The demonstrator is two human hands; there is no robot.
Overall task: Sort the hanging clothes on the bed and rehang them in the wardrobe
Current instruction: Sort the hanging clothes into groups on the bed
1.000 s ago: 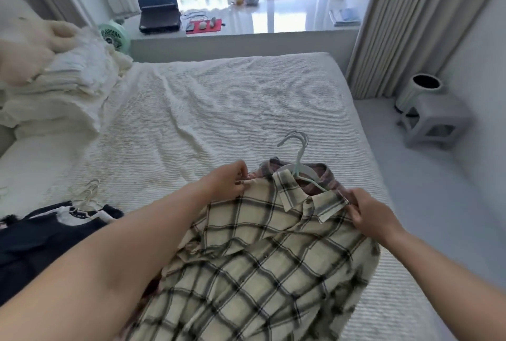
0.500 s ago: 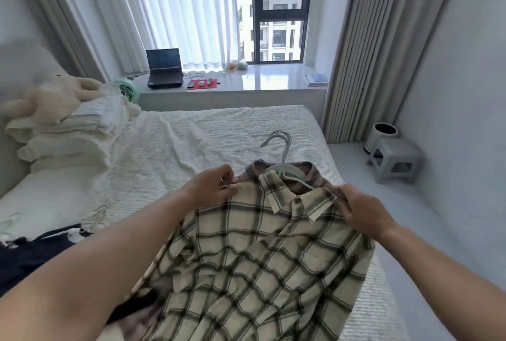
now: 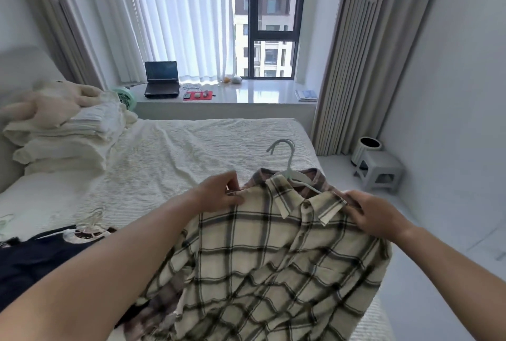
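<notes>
Cream plaid cloth with dark crossing lines is filling the lower centre of the frame: a soft, rumpled plaid shirt (image 3: pixel 262 266) with a pointed collar, lying over the near end of the bed (image 3: pixel 191 149). A second, pinkish checked shirt (image 3: pixel 309 180) is showing behind its collar, and thin pale hangers (image 3: pixel 287 160) with curved hooks are sticking up from the necklines toward the middle of the frame. Both forearms are reaching in from the bottom corners. The left hand (image 3: pixel 219 193) is pinching the shirt's shoulder seam between thumb and curled fingers, just left of the collar; the right hand (image 3: pixel 375 217) is gripping the opposite shoulder, fingers curled over the cloth, at centre right. At lower left a dark navy garment (image 3: pixel 35 261) is lying flat on the bed with a wiry clear hanger (image 3: pixel 90 220) at its neck. The bed's cover is showing a fine ribbed weave, lightly creased. At far left, folded white bedding (image 3: pixel 68 143) is sitting stacked with a plush beige toy (image 3: pixel 52 102) on top. At right, a small grey stool (image 3: pixel 379 169) is standing on the floor by a round white bin (image 3: pixel 367 149). Farthest back, in the upper centre, a glossy sill (image 3: pixel 260 94) is holding an open laptop (image 3: pixel 161 79), a red mat (image 3: pixel 198 95) and a small green fan (image 3: pixel 124 97), under sheer pleated curtains (image 3: pixel 178 17)
</notes>
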